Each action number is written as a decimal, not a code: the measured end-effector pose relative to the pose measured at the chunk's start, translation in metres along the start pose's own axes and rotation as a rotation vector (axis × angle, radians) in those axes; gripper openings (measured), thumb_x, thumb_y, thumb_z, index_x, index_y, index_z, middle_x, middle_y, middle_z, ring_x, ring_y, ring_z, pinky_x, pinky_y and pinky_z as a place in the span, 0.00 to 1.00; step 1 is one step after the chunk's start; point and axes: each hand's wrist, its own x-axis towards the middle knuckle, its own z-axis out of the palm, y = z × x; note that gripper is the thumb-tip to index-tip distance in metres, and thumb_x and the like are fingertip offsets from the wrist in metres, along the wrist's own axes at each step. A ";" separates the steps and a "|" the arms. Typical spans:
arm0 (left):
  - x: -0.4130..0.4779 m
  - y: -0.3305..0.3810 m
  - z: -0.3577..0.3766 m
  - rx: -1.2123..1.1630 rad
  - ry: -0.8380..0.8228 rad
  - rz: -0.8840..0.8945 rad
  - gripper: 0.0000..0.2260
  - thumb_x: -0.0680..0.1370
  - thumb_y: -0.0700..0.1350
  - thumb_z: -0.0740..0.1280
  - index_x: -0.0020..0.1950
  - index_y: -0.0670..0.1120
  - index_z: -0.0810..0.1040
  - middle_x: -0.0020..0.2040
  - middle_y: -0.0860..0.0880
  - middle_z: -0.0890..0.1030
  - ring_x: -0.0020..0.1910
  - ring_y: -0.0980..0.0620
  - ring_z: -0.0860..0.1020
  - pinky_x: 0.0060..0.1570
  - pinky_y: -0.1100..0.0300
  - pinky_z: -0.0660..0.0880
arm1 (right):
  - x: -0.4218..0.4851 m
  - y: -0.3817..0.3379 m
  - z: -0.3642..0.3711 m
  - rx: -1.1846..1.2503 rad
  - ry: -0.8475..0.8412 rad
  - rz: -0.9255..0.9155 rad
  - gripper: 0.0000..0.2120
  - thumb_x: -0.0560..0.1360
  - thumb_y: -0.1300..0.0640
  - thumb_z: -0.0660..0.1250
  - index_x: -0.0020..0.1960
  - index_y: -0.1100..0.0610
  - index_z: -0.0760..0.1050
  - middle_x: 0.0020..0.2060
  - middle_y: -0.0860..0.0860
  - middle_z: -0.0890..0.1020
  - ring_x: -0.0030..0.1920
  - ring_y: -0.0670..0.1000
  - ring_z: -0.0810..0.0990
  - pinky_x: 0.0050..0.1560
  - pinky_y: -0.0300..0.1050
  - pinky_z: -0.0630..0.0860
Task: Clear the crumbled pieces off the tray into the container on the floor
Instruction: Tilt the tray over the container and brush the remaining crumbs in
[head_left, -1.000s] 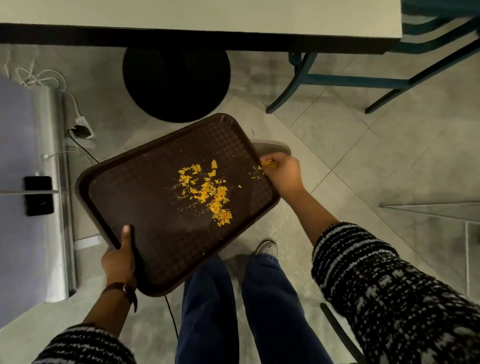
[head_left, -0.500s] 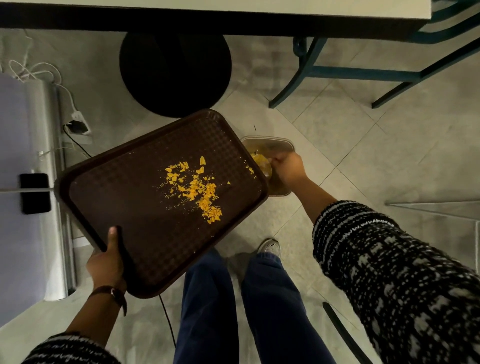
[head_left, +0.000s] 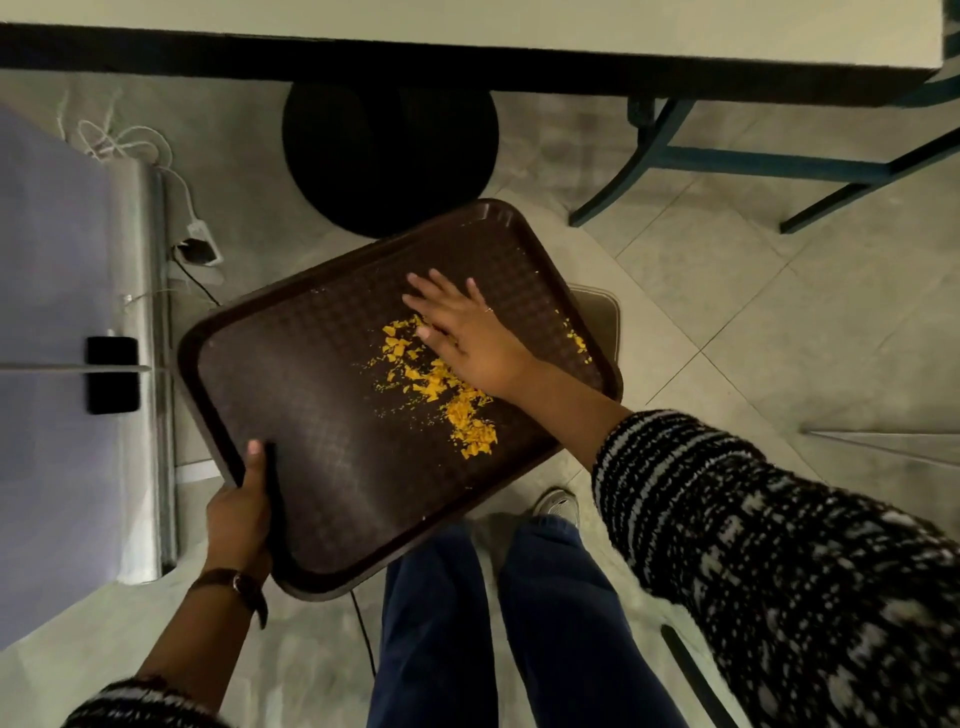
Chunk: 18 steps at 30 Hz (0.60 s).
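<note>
left hand (head_left: 236, 525): dark brown rectangular plastic tray (head_left: 311, 426) is gripped at its near rim | right hand (head_left: 467, 338): laid flat, grasping nothing, on orange-yellow crumbled pieces (head_left: 462, 410) mid-tray | brownish floor container (head_left: 597, 322): half hidden beneath tray's right edge | pieces are best swept rightward, tray tilted

I see the tray (head_left: 322, 415) held over the floor ahead of the legs (head_left: 441, 623), left hand (head_left: 239, 525) gripping its near-left rim, right hand (head_left: 467, 338) flat on its surface against the right side of the crumbled pieces (head_left: 457, 410) lying mid-tray. The container (head_left: 597, 317) sits on the floor under the tray's right edge, mostly hidden. Table base (head_left: 389, 156) is behind the tray, chair legs (head_left: 727, 161) to the back right.
</note>
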 end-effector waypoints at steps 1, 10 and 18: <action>0.000 0.002 -0.002 -0.005 -0.002 0.007 0.33 0.77 0.62 0.56 0.65 0.34 0.70 0.62 0.35 0.74 0.55 0.38 0.73 0.51 0.54 0.67 | 0.003 0.001 0.001 -0.029 -0.030 -0.017 0.22 0.82 0.51 0.52 0.74 0.57 0.61 0.76 0.52 0.57 0.77 0.52 0.48 0.74 0.54 0.38; -0.007 0.015 -0.014 -0.028 0.027 0.072 0.31 0.77 0.60 0.57 0.64 0.34 0.70 0.54 0.39 0.75 0.49 0.44 0.71 0.49 0.53 0.67 | -0.037 0.005 0.006 -0.188 -0.291 -0.217 0.23 0.81 0.51 0.51 0.69 0.62 0.68 0.73 0.56 0.64 0.76 0.54 0.57 0.75 0.50 0.55; -0.019 0.009 -0.006 -0.018 0.078 0.065 0.33 0.75 0.64 0.57 0.58 0.33 0.73 0.54 0.35 0.77 0.46 0.42 0.72 0.47 0.50 0.69 | -0.054 -0.067 0.053 -0.088 -0.092 -0.008 0.31 0.81 0.46 0.53 0.77 0.60 0.46 0.77 0.54 0.46 0.76 0.48 0.38 0.75 0.47 0.35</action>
